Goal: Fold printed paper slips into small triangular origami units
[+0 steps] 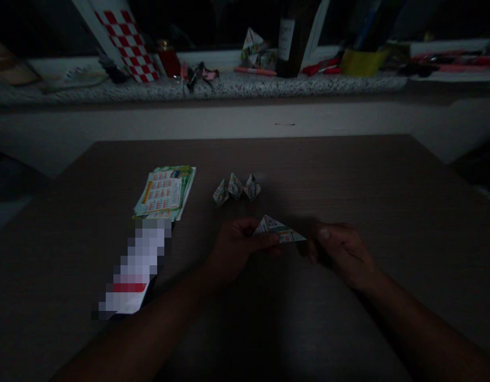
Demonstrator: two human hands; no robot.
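While the left hand (pixel 237 249) pinches the folded paper triangle (pixel 282 232), thumb across its near face and fingers behind, the right hand (pixel 346 249) sits just off the triangle's right tip. Right fingers half curled; can't tell if they touch the paper. Triangle is between the hands, raised over the counter (pixel 348 175), long edge down, peak up and toward the left hand.

Straight beyond left hand: three folded paper pieces (pixel 235 185), points up, in a tight row. Beyond and left of it: stack of printed sheets (pixel 163 191), slightly fanned. Left of it, alongside the forearm: flat item (pixel 137 265), pixelated, contents unreadable. Well beyond both hands: speckled windowsill (pixel 229 85) with dark bottle (pixel 288 48). Dim light.
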